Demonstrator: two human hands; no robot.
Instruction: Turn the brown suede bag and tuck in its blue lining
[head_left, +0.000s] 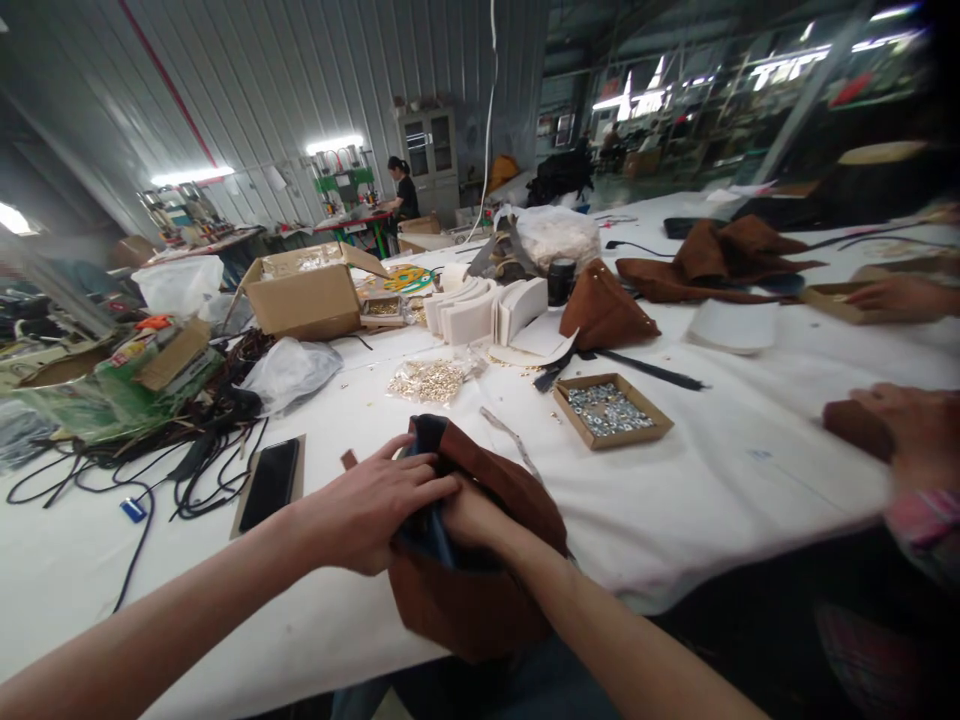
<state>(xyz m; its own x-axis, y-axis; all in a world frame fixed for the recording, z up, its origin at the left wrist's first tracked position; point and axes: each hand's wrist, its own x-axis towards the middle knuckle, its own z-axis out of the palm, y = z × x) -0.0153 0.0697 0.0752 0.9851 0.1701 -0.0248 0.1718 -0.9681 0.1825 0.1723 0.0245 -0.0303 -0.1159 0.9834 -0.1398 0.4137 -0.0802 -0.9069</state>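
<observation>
A brown leather bag (472, 610) with a dark blue lining rests at the table's front edge, its mouth facing up. My left hand (375, 500) is closed on the bag's left rim, its fingers bent over the edge. Into the opening reaches my right hand (472, 515); its fingers are hidden inside, so I cannot see what they hold. Beyond the bag lie a shallow cardboard tray of silvery metal fittings (611, 408) and a plastic bag of small gold-coloured fittings (427, 382).
A phone (271, 482) and black cords (199, 480) lie at left. Farther back are a cardboard box (304, 295), white curved pads (472, 312) and another brown leather piece (607, 308). At right, a co-worker's hand (919, 430) holds brown material.
</observation>
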